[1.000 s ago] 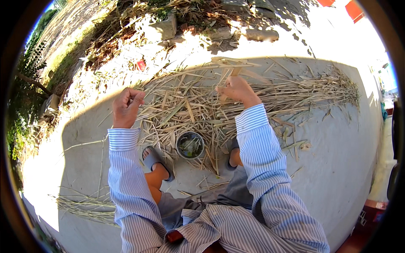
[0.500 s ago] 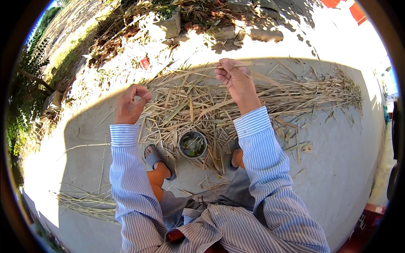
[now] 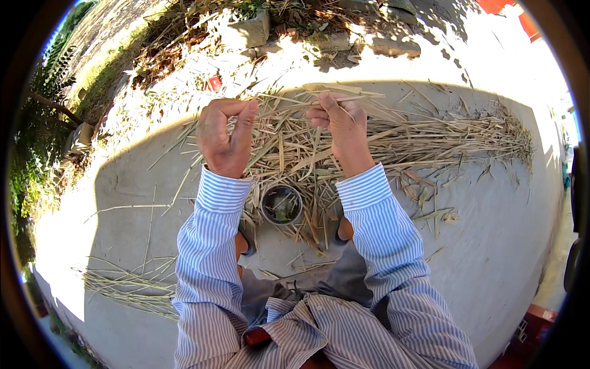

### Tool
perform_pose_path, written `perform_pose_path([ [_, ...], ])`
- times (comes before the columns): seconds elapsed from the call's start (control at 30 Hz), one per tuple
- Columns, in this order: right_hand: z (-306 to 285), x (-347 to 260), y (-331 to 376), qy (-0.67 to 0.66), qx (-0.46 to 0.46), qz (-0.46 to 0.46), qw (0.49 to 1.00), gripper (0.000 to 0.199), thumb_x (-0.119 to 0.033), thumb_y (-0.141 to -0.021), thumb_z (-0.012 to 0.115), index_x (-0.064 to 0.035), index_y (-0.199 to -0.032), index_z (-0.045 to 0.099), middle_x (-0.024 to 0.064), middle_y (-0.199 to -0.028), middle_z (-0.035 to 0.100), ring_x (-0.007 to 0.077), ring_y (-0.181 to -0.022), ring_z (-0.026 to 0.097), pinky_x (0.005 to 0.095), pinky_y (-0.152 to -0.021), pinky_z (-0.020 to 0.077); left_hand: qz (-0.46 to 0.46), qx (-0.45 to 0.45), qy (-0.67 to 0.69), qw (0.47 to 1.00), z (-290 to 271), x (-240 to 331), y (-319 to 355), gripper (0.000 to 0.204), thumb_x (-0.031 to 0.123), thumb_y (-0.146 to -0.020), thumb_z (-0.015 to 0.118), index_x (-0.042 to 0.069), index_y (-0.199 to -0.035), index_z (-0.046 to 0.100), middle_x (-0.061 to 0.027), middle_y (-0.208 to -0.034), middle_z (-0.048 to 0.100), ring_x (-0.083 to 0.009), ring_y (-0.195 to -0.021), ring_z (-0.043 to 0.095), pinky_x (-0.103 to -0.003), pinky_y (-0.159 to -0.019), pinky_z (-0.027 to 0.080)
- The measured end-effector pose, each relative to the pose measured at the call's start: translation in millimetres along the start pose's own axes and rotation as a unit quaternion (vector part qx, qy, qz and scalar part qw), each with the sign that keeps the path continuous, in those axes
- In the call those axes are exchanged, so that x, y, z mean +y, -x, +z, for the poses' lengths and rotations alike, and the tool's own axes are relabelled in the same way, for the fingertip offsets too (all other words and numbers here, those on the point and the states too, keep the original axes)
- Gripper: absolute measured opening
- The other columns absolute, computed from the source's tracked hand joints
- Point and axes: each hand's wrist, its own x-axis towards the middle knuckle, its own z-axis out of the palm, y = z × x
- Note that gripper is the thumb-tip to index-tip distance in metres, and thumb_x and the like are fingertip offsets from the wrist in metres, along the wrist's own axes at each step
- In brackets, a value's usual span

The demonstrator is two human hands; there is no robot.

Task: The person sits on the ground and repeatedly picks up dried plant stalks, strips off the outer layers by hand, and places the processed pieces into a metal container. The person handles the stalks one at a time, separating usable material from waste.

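Note:
Above the litter of stalks, my right hand (image 3: 345, 126) pinches a thin dry stalk (image 3: 283, 98) between thumb and fingers. Pale leaf blades stick out behind these fingers on the right. My left hand (image 3: 224, 138) is at the stalk's left end, thumb and forefinger brought together. Whether these fingertips grip the stalk or something small, I cannot make out. Under and between my hands lies a loose heap of dry stalks and leaves (image 3: 289, 144). Nearer my feet is a round metal pot (image 3: 281, 205) with dark liquid and some green bits in it.
A long bundle of dry stalks (image 3: 455, 136) stretches to the right on the concrete floor (image 3: 485, 246). Thinner peeled stalks (image 3: 132, 288) lie at the lower left. Beyond are a red packet (image 3: 214, 83), a stone block (image 3: 247, 31) and leafy debris.
My left hand has moved right and inward, up to the left end of the stalk. My right hand has shifted slightly down, keeping its pinch on the stalk.

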Motion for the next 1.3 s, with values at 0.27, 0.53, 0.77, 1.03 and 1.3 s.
perform_pose_path([
  [0.27,15.0,-10.6,8.1,0.039,-0.003,-0.035,0.999,0.052,-0.039,-0.084,0.072,0.0091,-0.096,0.059,0.0171,-0.082,0.066,0.0195,-0.071,0.068,0.026,-0.06,0.0565,0.156,-0.152,-0.161,0.962,4.2,-18.4,8.4,0.023,0.022,-0.076,0.076,0.003,-0.084,0.067,-0.0106,-0.082,0.067,-0.0262,-0.077,0.063,-0.036,-0.068,0.05],
  [0.53,13.2,-9.7,4.7,0.106,0.015,-0.039,0.994,0.051,-0.042,-0.084,0.071,0.0069,-0.087,0.059,0.0154,-0.076,0.067,0.017,-0.064,0.067,0.0246,-0.056,0.0547,-0.002,-0.117,-0.011,0.993,9.6,-9.0,21.9,0.01,0.008,-0.077,0.076,0.003,-0.08,0.068,-0.0081,-0.077,0.068,-0.0168,-0.068,0.064,-0.03,-0.059,0.051],
  [0.77,23.7,-3.7,4.7,0.143,0.007,-0.068,0.987,0.041,-0.034,-0.088,0.068,0.006,-0.081,0.061,0.0131,-0.072,0.068,0.0133,-0.061,0.067,0.0221,-0.051,0.0516,-0.362,-0.166,0.265,0.878,-8.2,-16.7,5.9,0.015,0.007,-0.082,0.074,-0.002,-0.089,0.065,-0.0085,-0.08,0.07,-0.0101,-0.072,0.064,-0.023,-0.067,0.05],
  [1.03,-13.1,-11.2,-12.1,0.15,0.008,-0.084,0.985,0.038,-0.031,-0.09,0.066,0.0062,-0.087,0.062,0.0138,-0.074,0.069,0.0154,-0.066,0.068,0.0231,-0.057,0.0535,-0.339,0.067,0.18,0.921,-74.1,-81.9,-18.4,0.02,0.02,-0.083,0.074,0.003,-0.084,0.065,-0.006,-0.072,0.067,-0.0137,-0.068,0.06,-0.027,-0.068,0.047],
  [1.3,-3.7,-16.9,-10.5,0.063,-0.028,-0.069,0.995,0.04,-0.032,-0.09,0.066,0.007,-0.098,0.061,0.0139,-0.083,0.069,0.0176,-0.075,0.069,0.0236,-0.064,0.0544,0.096,-0.256,-0.081,0.958,-37.6,-45.4,2.5,0.027,0.026,-0.085,0.069,0.0,-0.092,0.067,-0.0125,-0.082,0.068,-0.0251,-0.079,0.064,-0.036,-0.074,0.049],
])
